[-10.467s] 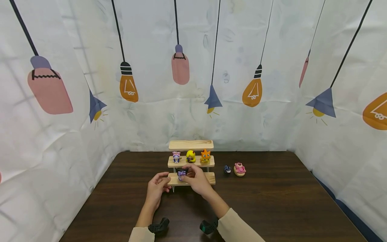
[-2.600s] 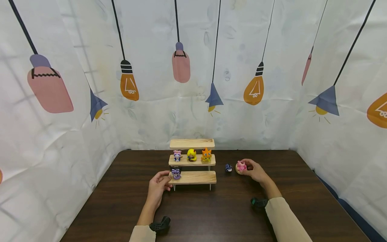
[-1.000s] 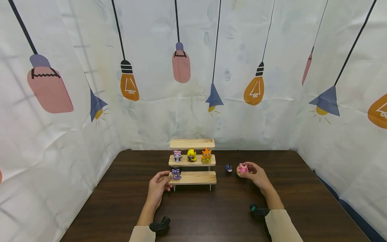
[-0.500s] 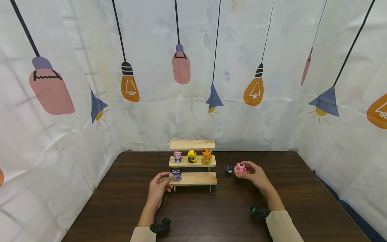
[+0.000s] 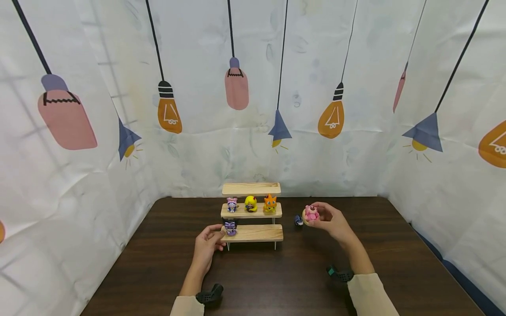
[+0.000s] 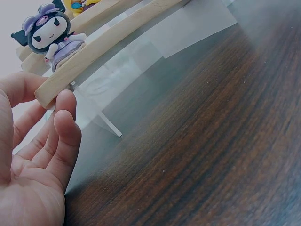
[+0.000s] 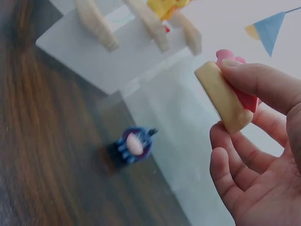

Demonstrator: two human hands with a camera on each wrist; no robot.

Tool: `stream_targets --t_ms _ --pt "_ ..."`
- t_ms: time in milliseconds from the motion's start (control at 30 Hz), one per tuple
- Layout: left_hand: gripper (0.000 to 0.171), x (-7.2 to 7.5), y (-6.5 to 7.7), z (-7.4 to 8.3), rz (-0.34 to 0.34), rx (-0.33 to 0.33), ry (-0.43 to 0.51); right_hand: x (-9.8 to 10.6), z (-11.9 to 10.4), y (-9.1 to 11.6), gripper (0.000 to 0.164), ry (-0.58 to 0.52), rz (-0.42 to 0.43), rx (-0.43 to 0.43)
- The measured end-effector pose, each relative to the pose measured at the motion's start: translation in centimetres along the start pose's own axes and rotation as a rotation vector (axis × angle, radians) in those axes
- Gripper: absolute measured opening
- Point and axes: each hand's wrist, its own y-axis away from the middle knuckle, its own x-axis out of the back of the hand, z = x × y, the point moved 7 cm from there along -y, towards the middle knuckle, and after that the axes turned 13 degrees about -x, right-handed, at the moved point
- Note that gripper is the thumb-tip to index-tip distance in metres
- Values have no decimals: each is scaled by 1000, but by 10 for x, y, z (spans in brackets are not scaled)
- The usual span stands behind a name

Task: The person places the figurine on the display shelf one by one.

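Pink bear figure [image 5: 311, 213]: in the right hand, right of the three-tier wooden shelf [image 5: 253, 189], seemingly lifted off the dark table [image 5: 300, 281].
Right hand [image 5: 333, 224]: grasping the bear, thumb near the upper end of its cream base [image 7: 221, 94] and fingers near the lower end, in the right wrist view.
Bear from the grip: toward ten o'clock in the head view, out at the fingertips.
Shelf from the bear: toward nine o'clock across a gap of table, its lowest board [image 5: 258, 233] nearer half past eight.
Base's long axis: tilted, eleven to five o'clock in the right wrist view.
Nearer hand: the right; the left hand [image 5: 206, 245] is well apart, gripping the lowest board's left end beside a purple-and-black figure [image 5: 230, 227].
Dark blue figure [image 5: 298, 220]: on the table, near the bear at eight o'clock.
Bear's look: pale pink head, small rounded ears, deeper pink body, thick rounded base; facial detail too small to tell.
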Motion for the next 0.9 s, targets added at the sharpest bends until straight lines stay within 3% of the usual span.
stream_targets --t_ms 400,900 --pt "32 0 -1 -1 1 2 4 -18 -42 15 56 -1 -59 96" --pt "32 0 -1 -1 0 7 4 -50 -62 20 54 63 -114 134"
